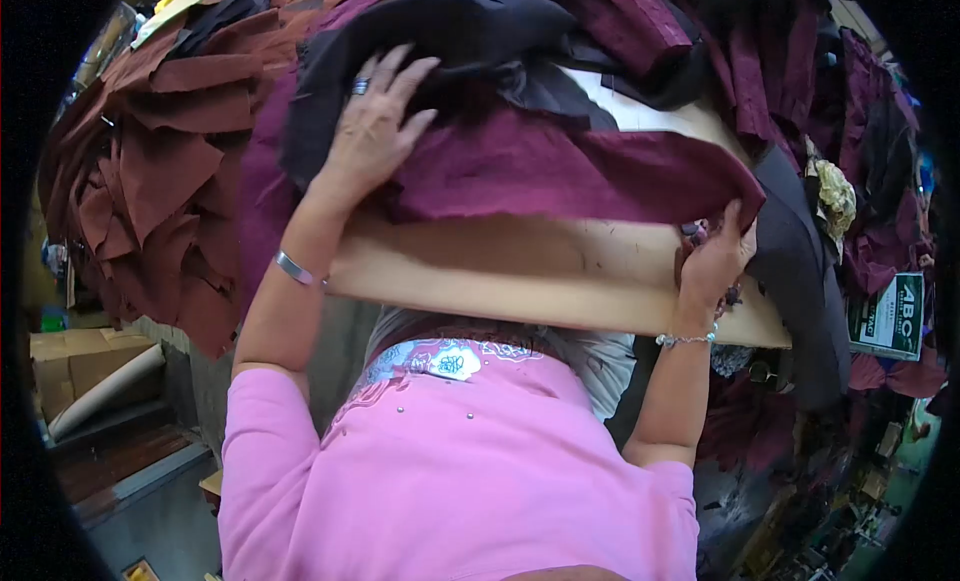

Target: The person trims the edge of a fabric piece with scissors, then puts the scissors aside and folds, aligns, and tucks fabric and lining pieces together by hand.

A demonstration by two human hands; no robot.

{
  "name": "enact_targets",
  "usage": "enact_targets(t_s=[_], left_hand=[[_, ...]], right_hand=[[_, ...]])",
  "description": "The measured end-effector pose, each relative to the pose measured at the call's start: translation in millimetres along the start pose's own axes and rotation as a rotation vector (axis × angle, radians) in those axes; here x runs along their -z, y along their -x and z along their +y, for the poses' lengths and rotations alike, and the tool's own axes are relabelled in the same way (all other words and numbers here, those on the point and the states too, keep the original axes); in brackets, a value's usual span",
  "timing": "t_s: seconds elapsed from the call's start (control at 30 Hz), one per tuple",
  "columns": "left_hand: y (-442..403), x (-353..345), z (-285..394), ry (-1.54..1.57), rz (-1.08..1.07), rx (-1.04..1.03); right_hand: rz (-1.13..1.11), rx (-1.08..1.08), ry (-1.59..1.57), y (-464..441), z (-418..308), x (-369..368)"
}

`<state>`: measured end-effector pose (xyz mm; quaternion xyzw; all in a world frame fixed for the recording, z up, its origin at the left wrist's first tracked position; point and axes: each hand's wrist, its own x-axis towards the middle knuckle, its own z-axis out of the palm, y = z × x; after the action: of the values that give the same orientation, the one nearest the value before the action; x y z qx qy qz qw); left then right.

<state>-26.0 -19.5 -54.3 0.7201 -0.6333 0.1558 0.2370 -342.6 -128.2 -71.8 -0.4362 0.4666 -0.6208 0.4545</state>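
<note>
A burgundy cloth piece [560, 171] lies across a pale wooden board [520, 281] in front of me, its near edge lifted at the right. My right hand [722, 253] grips that right corner between thumb and fingers. Something small and dark reddish shows beside the palm; I cannot make out what it is. My left hand [378, 126] rests with spread fingers at the border of the burgundy piece and a black cloth [440, 31]. The black cloth is bunched behind and left of the burgundy piece.
Rust-brown cloth pieces [165, 161] are heaped at the left. More burgundy cloth [775, 61] hangs at the right, near a crumpled yellowish bundle [832, 196] and a green-and-white ABC box [887, 319]. A cardboard box [85, 366] stands low at the left.
</note>
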Motion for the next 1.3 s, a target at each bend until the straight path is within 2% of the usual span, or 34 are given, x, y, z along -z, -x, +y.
enact_targets(t_s=[0.07, 0.17, 0.3, 0.4, 0.43, 0.53, 0.6, 0.67, 0.73, 0.8, 0.87, 1.0, 1.13, 1.17, 1.27, 1.3], left_hand=[[-7, -9, -29, 0.12, -0.049, 0.113], [-12, -32, -51, 0.033, -0.004, 0.098], [-16, -33, -39, 0.006, -0.012, 0.102], [-15, -35, -40, -0.057, -0.036, 0.09], [-14, -35, -39, -0.077, -0.047, 0.089], [-14, -37, -36, -0.115, -0.067, 0.082], [-14, -37, -35, -0.115, -0.069, 0.071], [-13, -35, -32, -0.043, -0.071, 0.081], [-12, -33, -28, 0.052, -0.079, 0.066], [-11, -30, -22, 0.18, -0.088, 0.021], [-13, -21, -14, 0.346, -0.1, 0.028], [-20, -3, -19, 0.521, 0.017, 0.093], [-16, 8, -18, 0.588, -0.023, 0.105], [-15, 10, -18, 0.697, -0.034, 0.097], [-6, 17, -28, 1.199, -0.242, 0.185], [-3, 20, -26, 1.295, -0.241, 0.232]], right_hand=[[0.052, 0.005, -0.169, -3, -1, -3], [0.055, -0.134, -0.194, -9, 2, 3], [-0.066, -0.104, -0.27, -17, 5, 10], [0.038, 0.114, -0.184, -22, 10, 0], [-0.018, 0.219, -0.108, -13, -2, -12], [0.059, 1.107, 0.79, 5, -28, -37], [-0.163, 1.234, 1.182, 27, -41, -51], [-0.685, 1.128, 1.052, 32, -40, -84], [-0.805, 0.983, 1.084, 43, -29, -121], [-0.793, 1.004, 1.129, 38, 1, -144], [-0.837, 0.902, 1.1, 28, 28, -155], [-0.883, 0.852, 0.925, 23, 33, -142], [-0.918, 0.785, 0.712, 20, 15, -131], [-0.921, 0.75, 0.7, 19, 10, -130], [-0.994, 0.672, 0.576, 12, 4, -126], [-0.985, 0.636, 0.553, 13, 2, -126]])
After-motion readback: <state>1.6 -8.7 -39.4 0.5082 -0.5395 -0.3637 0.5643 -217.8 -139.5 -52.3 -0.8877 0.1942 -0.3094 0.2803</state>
